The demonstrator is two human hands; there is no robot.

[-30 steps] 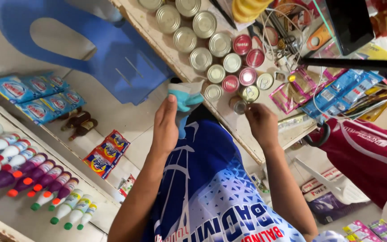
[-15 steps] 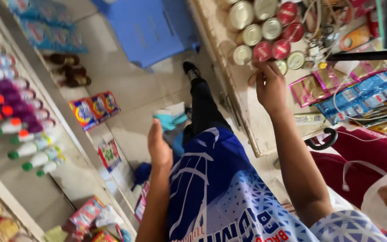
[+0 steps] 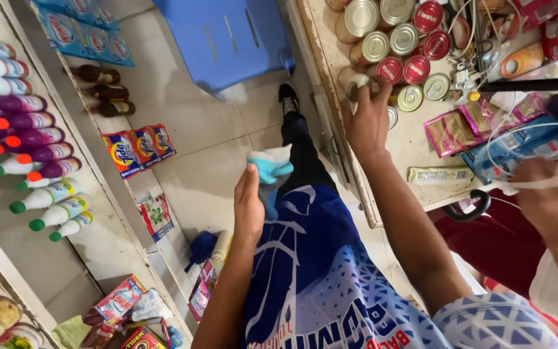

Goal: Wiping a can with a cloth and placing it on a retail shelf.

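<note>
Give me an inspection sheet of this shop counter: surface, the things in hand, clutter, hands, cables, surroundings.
Surface: wooden counter, crowded.
Job's things: small tin at the counter edge; blue and white cloth.
Clutter: rows of gold and red-lidded tins, sachets, a wrapped bar.
Hands: right hand grips the small tin; left hand holds the cloth against the leg.
Cables: white wire near another person's hand.
Surroundings: shelf of coloured bottles, blue plastic stool, tiled floor.

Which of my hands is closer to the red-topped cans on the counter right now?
Right. Your right hand is on a can beside the red-topped cans; your left hand is lower, holding a blue cloth by your leg.
</note>
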